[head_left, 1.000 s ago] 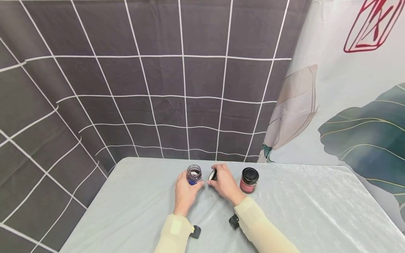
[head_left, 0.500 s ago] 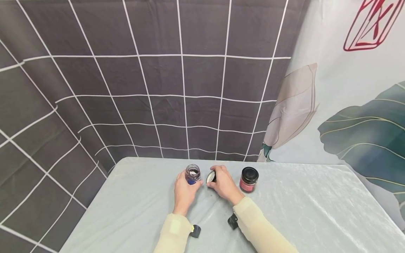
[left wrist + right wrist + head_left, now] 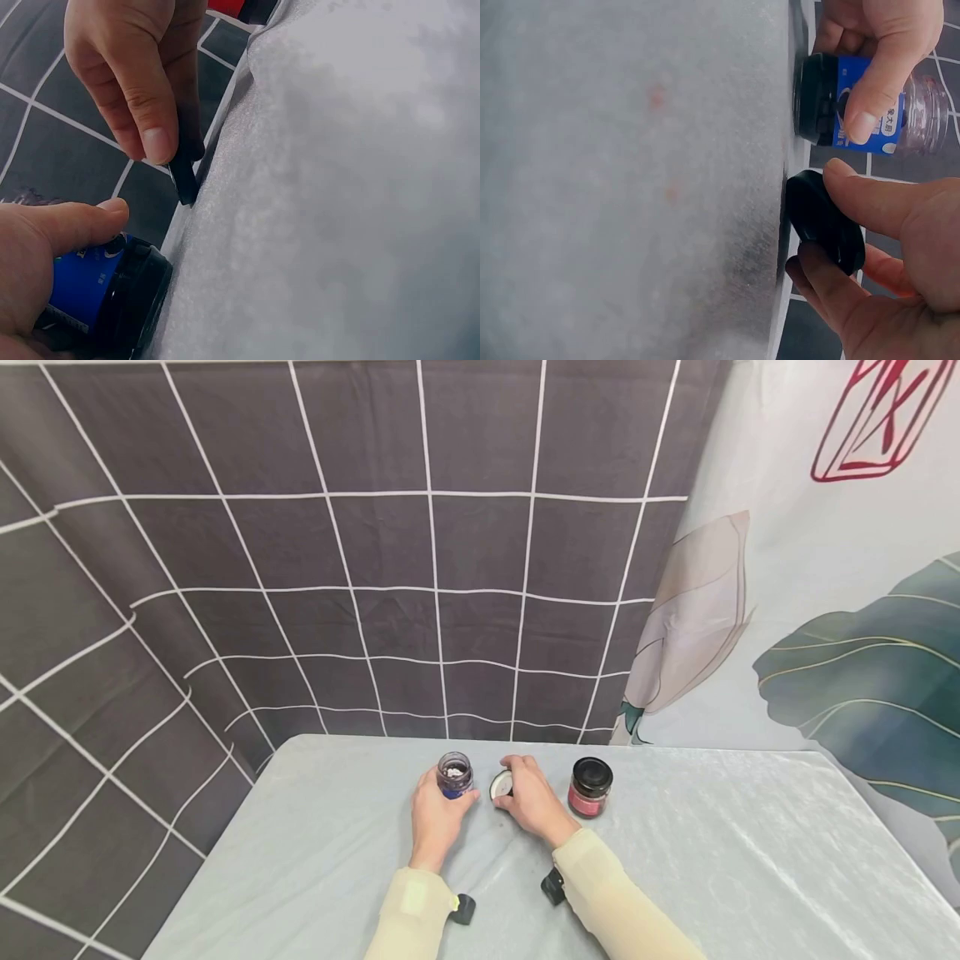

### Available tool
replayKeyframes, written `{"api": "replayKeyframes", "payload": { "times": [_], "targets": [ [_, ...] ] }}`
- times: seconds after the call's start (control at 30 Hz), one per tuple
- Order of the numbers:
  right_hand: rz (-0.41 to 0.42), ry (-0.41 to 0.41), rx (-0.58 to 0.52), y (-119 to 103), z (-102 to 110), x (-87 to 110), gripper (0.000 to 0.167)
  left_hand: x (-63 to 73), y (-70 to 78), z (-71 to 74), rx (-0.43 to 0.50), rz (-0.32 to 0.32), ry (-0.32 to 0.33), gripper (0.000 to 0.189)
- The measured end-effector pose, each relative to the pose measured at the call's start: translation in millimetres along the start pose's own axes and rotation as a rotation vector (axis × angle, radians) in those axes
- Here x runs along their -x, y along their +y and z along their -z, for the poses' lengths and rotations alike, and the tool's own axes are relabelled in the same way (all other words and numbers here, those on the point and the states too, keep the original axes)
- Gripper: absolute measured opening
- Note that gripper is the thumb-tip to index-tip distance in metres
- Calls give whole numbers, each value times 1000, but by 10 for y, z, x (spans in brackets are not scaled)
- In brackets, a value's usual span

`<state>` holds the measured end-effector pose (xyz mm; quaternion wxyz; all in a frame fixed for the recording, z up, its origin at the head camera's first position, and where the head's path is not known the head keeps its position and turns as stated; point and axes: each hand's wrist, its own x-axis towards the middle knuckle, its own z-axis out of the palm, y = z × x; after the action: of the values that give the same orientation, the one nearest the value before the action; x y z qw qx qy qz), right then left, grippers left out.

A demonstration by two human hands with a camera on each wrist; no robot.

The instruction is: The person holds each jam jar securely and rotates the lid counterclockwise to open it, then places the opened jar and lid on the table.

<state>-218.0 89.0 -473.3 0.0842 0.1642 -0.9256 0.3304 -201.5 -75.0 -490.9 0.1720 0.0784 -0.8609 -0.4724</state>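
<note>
Head view: one open jar (image 3: pixel 454 781) in left fingers (image 3: pixel 468 799), one lid (image 3: pixel 500 785) in right fingers (image 3: pixel 513 762), one capped jar (image 3: pixel 590 788)

We see a dark grey hanging (image 3: pixel 382 547) with white grid lines filling the left and centre of the frame. At right we find a pale hanging (image 3: pixel 795 552) bearing a teal leaf (image 3: pixel 885 681). Along the bottom, we have a table (image 3: pixel 720 852) under light grey, softly shining cloth (image 3: pixel 780 810).

Chinese characters (image 3: pixel 890 122), seemingly "大厨", stand on a jar's (image 3: pixel 455 770) blue label (image 3: pixel 855 79); the curtain's (image 3: pixel 795 552) red sign (image 3: pixel 881 422) is unreadable.
</note>
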Motion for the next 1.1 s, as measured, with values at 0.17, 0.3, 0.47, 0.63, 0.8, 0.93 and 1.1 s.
{"api": "replayKeyframes", "payload": {
  "times": [0.17,0.3,0.47,0.63,0.8,0.93,1.1],
  "targets": [
    [-25,-18,2,9,-3,6,58,5,-2,6,-3,0,2,72],
    [-57,-41,8,8,2,13,58,-1,-11,2,-3,-8,2,71],
    [-60,-55,28,10,5,10,57,-4,-20,3,-8,-4,-1,72],
    [-44,-54,51,29,-12,8,56,-14,-31,0,-17,-2,1,71],
    [-24,-62,76,39,-21,16,55,-13,-28,6,-13,4,-1,71],
    [-13,-81,87,39,-24,19,54,-18,-27,10,-25,9,-6,71],
    [-31,-103,84,28,-16,24,54,-27,-32,8,-37,24,-18,72]
  ]
}}
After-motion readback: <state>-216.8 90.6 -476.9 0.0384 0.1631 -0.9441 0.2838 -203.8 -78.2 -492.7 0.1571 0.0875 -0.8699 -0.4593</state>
